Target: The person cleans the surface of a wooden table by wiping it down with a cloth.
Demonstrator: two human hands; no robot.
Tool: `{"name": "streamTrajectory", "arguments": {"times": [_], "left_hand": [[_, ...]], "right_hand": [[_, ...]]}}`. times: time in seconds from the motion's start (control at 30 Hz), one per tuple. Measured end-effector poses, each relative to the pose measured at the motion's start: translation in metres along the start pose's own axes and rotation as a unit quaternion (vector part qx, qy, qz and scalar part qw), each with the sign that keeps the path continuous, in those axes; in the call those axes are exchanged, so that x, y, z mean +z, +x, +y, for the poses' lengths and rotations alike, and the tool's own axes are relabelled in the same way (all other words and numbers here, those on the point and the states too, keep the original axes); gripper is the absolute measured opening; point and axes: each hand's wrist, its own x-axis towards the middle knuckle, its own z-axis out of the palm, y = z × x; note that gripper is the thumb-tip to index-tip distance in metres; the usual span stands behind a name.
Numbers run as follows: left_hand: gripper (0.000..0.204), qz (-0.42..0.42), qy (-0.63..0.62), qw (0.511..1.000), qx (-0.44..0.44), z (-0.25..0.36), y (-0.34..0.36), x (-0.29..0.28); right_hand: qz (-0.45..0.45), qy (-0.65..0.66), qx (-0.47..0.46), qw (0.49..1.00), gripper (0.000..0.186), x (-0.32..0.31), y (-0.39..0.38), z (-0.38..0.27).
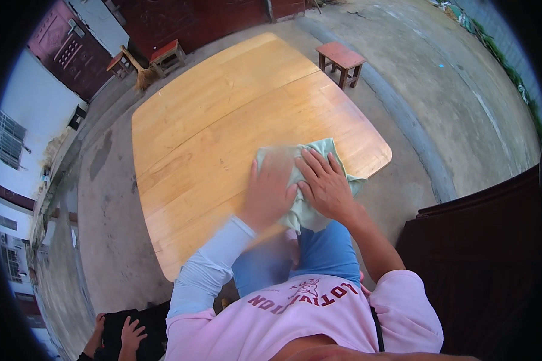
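A pale green cloth [305, 215] lies bunched on the near right part of a light wooden table [205, 141], with folds hanging over its near edge. My right hand [326, 188] rests flat on the cloth, its fingers stretched out. Beside it, my left hand [270, 189] also lies on the cloth, thumb out toward the right hand; a hazy patch blurs its fingers, which look extended. The palms hide the middle of the cloth. A light blue sleeve [214, 262] covers my left forearm.
A red-topped stool [341, 57] stands beyond the table's right corner. Low stools [167, 55] and a straw broom [143, 75] are at the far left. Another person's hands [131, 336] show at the lower left. A dark brown panel [476, 240] stands close on my right.
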Motion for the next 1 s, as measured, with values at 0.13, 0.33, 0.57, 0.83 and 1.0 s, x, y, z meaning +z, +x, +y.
{"name": "streamTrajectory", "arguments": {"times": [0.13,0.33,0.57,0.83,1.0], "left_hand": [[0.055,-0.019,-0.013,1.0,0.006,0.008,0.0,-0.005],[0.062,0.026,0.009,0.999,0.042,-0.014,0.028,0.02],[0.051,0.085,-0.005,0.996,0.04,-0.027,0.095,0.038],[0.05,0.086,-0.025,0.994,0.066,-0.042,0.124,0.051],[0.05,0.056,-0.054,0.996,0.04,-0.043,0.113,0.059]], "right_hand": [[0.017,0.009,0.011,1.0,0.048,-0.002,-0.013,-0.001],[-0.021,-0.02,-0.005,1.0,0.048,0.0,0.016,0.027],[-0.003,-0.045,0.027,0.999,0.048,0.011,0.058,0.068],[0.011,-0.056,0.065,0.996,0.047,0.02,0.072,0.075],[-0.003,-0.115,0.067,0.991,0.048,0.028,0.07,0.066]]}}
